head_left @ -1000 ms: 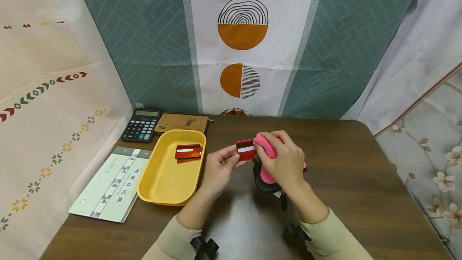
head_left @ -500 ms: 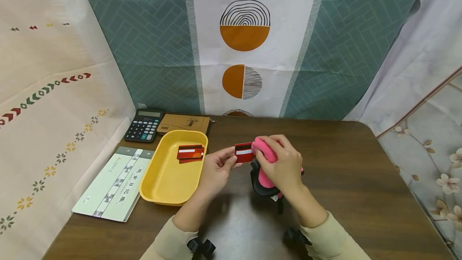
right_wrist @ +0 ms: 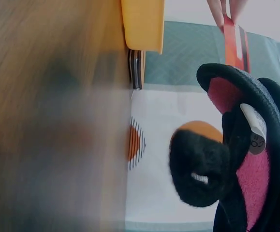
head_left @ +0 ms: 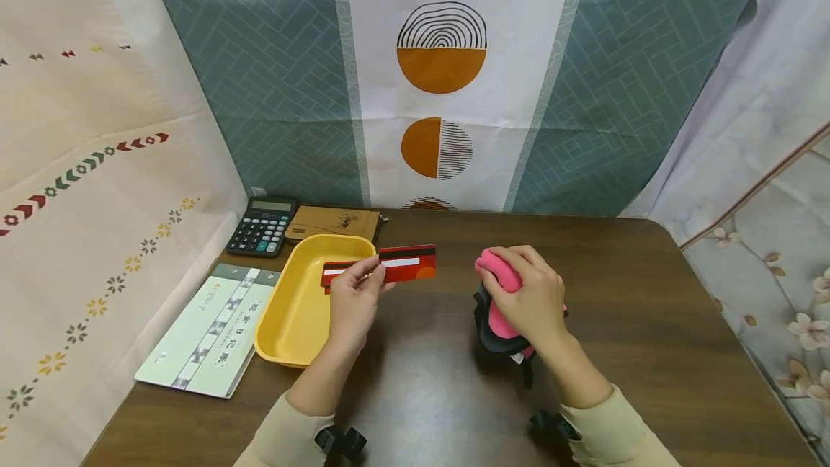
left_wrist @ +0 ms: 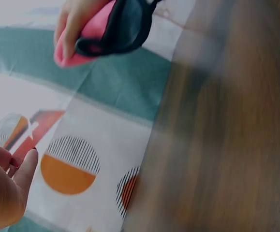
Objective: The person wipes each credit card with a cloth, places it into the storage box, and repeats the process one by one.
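My left hand (head_left: 350, 308) pinches a red bank card (head_left: 416, 263) with a black stripe and a white strip. It holds the card up near the right rim of a yellow tray (head_left: 292, 334). Behind the fingers, more red cards (head_left: 332, 269) lie in the tray, partly hidden. My right hand (head_left: 537, 298) grips a soft pink item (head_left: 501, 269) with black edging, over the table to the right. In the right wrist view this folded pink-and-black item (right_wrist: 253, 183) shows a white tag and a black fuzzy strap; its kind is unclear.
A black calculator (head_left: 261, 228) and a brown notebook (head_left: 333, 223) lie behind the tray. A pale green account book (head_left: 207, 330) lies to its left. Brown wooden table (head_left: 622, 323) extends to the right, with a patterned cloth (head_left: 441, 107) hanging at the back.
My left hand has moved left with the card, away from the pink item that the card was touching or overlapping. My right hand, still gripping that item, has shifted slightly right.
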`<state>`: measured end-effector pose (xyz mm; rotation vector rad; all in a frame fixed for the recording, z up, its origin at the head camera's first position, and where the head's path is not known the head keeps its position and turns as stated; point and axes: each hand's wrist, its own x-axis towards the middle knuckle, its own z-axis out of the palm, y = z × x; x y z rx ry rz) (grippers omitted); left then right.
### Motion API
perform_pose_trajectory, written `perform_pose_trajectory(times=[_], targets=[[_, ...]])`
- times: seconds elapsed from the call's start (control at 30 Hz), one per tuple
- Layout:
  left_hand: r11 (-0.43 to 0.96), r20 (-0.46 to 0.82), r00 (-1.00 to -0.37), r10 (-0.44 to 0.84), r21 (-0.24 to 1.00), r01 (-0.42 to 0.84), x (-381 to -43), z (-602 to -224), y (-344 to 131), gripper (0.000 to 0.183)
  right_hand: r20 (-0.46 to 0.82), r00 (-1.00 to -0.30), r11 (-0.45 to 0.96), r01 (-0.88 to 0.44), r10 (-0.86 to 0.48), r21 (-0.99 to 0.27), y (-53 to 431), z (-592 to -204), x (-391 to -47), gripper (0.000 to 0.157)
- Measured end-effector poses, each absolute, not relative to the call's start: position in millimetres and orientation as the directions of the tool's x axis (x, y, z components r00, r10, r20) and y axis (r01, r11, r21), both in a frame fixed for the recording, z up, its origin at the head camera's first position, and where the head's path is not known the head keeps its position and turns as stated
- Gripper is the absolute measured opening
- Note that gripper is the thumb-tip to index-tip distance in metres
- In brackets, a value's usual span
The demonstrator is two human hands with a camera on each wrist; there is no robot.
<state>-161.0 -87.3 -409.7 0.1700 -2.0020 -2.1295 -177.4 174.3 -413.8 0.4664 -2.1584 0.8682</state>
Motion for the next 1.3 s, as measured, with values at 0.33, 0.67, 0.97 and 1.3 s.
perform_pose_trajectory(times=[0.33, 0.67, 0.97, 1.3], targets=[[-0.003, -0.027, -0.946, -0.324, 1.0, -0.027, -183.1, -407.9, -141.3, 0.029, 0.756, -0.652, 0.707, -0.56, -0.053, -0.433, 186.6, -415.3, -179.7, 0.033], [0.021, -0.099, -0.909, -0.404, 0.993, -0.118, -202.7, -421.6, -189.1, 0.034, 0.745, -0.666, 0.712, -0.546, -0.047, -0.442, 191.6, -418.3, -179.3, 0.033], [0.114, -0.161, -0.942, -0.296, 0.973, -0.202, -215.0, -447.7, -206.8, 0.036, 0.733, -0.677, 0.713, -0.547, -0.068, -0.439, 191.6, -420.5, -180.1, 0.034], [0.374, -0.151, -0.959, -0.241, 0.897, -0.235, -220.6, -461.4, -211.9, 0.038, 0.623, -0.773, 0.736, -0.49, -0.119, -0.467, 191.2, -427.6, -176.0, 0.033]])
